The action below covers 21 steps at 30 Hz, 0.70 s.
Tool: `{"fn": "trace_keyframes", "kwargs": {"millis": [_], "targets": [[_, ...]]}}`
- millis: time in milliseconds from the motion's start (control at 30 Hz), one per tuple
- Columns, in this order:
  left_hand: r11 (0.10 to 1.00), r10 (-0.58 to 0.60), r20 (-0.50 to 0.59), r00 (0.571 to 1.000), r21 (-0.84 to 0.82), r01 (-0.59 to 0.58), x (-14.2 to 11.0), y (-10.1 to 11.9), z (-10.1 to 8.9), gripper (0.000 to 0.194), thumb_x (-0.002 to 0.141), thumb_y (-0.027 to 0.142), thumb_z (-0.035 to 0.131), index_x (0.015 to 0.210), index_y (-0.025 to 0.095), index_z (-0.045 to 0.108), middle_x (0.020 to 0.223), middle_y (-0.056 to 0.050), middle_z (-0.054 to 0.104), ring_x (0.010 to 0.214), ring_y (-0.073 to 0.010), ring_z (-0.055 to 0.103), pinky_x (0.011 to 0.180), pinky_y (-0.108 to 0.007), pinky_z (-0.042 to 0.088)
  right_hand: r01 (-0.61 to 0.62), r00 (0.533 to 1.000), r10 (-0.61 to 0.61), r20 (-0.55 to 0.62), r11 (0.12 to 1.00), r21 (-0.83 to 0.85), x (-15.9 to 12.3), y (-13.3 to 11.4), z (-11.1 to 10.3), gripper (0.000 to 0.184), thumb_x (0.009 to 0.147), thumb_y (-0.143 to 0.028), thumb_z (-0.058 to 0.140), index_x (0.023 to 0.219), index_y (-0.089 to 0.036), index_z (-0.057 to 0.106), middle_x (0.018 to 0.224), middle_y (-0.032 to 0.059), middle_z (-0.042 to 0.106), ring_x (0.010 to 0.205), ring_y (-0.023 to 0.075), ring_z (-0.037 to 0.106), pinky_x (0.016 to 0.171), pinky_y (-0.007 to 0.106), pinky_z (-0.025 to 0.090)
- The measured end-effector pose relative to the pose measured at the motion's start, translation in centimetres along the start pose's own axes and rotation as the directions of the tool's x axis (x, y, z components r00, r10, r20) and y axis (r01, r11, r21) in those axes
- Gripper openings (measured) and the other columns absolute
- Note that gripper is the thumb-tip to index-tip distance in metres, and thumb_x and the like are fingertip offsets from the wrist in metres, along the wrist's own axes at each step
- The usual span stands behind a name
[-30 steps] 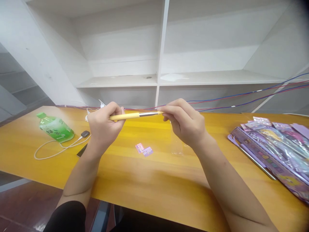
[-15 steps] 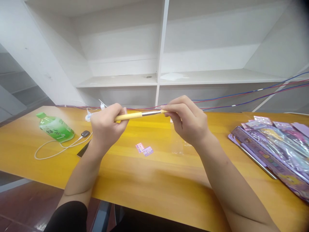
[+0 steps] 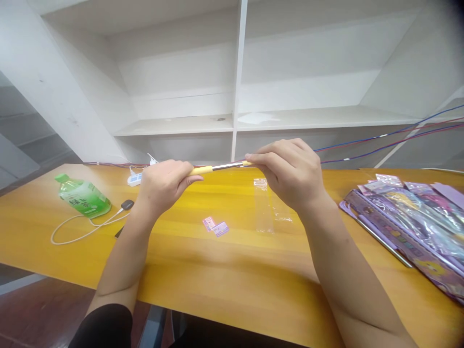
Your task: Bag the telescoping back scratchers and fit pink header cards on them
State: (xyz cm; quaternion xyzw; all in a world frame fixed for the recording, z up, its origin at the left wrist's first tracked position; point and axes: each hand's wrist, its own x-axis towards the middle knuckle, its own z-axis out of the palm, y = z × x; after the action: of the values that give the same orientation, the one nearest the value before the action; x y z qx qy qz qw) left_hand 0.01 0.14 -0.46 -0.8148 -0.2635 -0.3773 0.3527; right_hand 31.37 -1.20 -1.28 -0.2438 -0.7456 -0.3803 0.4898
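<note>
- The purple printed case (image 3: 391,237) lies at the right end of the tabletop (image 3: 203,270), cut off by the right side of the view; glossy clear packets (image 3: 416,208) are heaped on or in it, their contents blurred by glare.
- A silvery rod (image 3: 384,243) runs along the case's near left side.
- Two clear plastic sleeves (image 3: 264,210) lie flat and crinkled between the tabletop's middle and its rear edge; they look flat, their outlines faint.
- The green plastic bottle (image 3: 84,195), capped and labelled, is near the tabletop's left end; how full it is, and whether it stands or lies, is hard to tell.
- A slim stick (image 3: 227,166), smooth yellow at both ends with a shiny metal stretch between, is held level above the tabletop, toward its rear edge.
- The left hand (image 3: 166,186) is closed around one yellow end, thumb alongside, hiding that tip.
- The right hand (image 3: 290,169) pinches the other end between thumb and fingertips, covering it.
- Two small printed cards (image 3: 216,226) overlap near the tabletop's middle, lettering too small to read.
- The left forearm hides most of a dark flat object (image 3: 118,232) beside the white cable (image 3: 60,241).
</note>
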Motion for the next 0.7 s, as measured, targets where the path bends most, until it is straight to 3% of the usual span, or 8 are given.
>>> {"fn": "trace_keyframes", "kwargs": {"millis": [433, 700], "targets": [[1.0, 0.006, -0.027, 1.0, -0.005, -0.006, -0.2, -3.3, -0.2, 0.042, 0.106, 0.047, 0.061, 0.075, 0.022, 0.049, 0.06, 0.002, 0.046, 0.055, -0.0151, 0.04, 0.055, -0.033, 0.027, -0.146, 0.989, 0.147, 0.01, 0.988, -0.057, -1.1, 5.1, -2.9, 0.011, 0.106, -0.023, 0.066, 0.101, -0.031, 0.07, 0.095, -0.0017, 0.08, 0.087, 0.0196, 0.071, 0.077, 0.038, 0.043], [1.0, 0.003, -0.003, 1.0, -0.013, -0.003, -0.7, -4.4, 0.0, 0.051, 0.107, 0.052, 0.057, 0.068, 0.022, 0.044, 0.055, 0.003, 0.039, 0.051, -0.0145, 0.034, 0.054, -0.035, 0.023, -0.171, 0.982, 0.175, 0.064, 0.983, -0.064, -1.3, 5.8, -3.5, 0.013, 0.108, -0.025, 0.064, 0.098, -0.031, 0.072, 0.094, 0.0009, 0.08, 0.084, 0.019, 0.067, 0.078, 0.039, 0.041]]}}
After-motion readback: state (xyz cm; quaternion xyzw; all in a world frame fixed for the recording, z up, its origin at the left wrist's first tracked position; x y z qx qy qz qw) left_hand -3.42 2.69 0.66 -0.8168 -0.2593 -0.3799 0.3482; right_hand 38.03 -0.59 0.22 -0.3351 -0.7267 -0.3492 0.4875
